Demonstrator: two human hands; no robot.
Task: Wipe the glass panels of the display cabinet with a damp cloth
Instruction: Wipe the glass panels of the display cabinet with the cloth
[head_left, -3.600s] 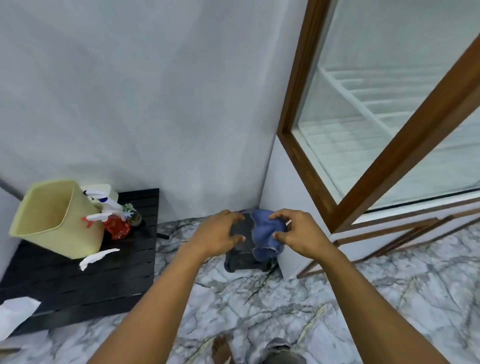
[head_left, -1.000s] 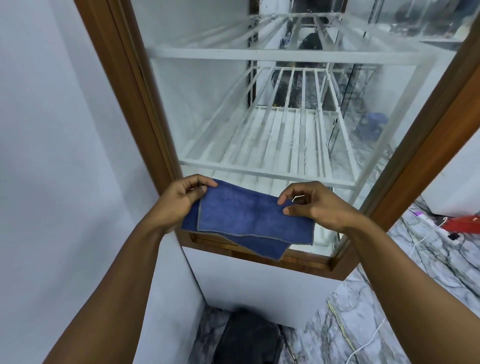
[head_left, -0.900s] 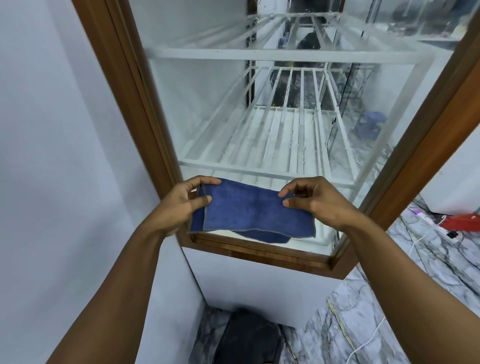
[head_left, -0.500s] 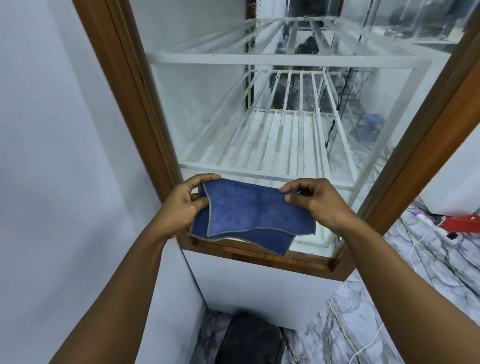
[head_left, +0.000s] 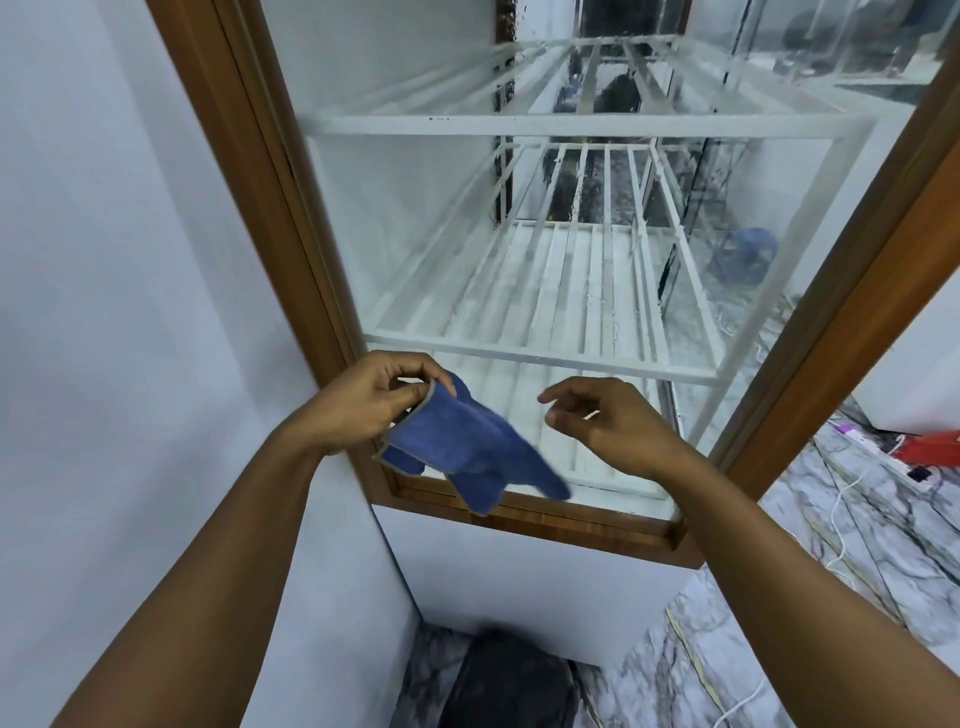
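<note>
Here, the left hand (head_left: 363, 400) pinches one corner of the blue cloth (head_left: 467, 449), which hangs in loose folds before the lower edge of the cabinet's glass panel (head_left: 405, 218). The right hand (head_left: 608, 426) hovers beside it, loosely curled, holding nothing. Best bunch the cloth into a flat pad, then press and stroke from the wooden frame (head_left: 254, 156) across in overlapping passes; white shelves (head_left: 561, 291) show behind.
</note>
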